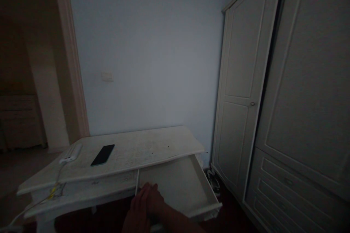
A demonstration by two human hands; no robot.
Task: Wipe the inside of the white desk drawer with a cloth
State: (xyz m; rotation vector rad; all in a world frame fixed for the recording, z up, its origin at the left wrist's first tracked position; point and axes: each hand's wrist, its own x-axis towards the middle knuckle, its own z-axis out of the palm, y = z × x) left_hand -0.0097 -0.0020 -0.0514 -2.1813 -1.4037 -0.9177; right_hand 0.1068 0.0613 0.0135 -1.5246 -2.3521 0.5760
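Observation:
A white drawer [177,185] stands pulled out from the right part of a worn white desk [153,142]. Its visible inside is bare. My left hand [138,204] and my right hand [155,201] are pressed together over the drawer's left front corner, beside its left wall. The fingers of both hands look bent and closed, but dim light and overlap hide what is between them. Farther left on the desktop lies a black phone [103,155], apart from both hands.
A white power strip [71,153] sits at the desk's left end, its cable hanging down past a yellow piece [51,193]. A tall wardrobe [240,98] stands to the right, with dark items [212,182] on the floor between. A wall switch [107,76] and doorway frame [73,62] are left.

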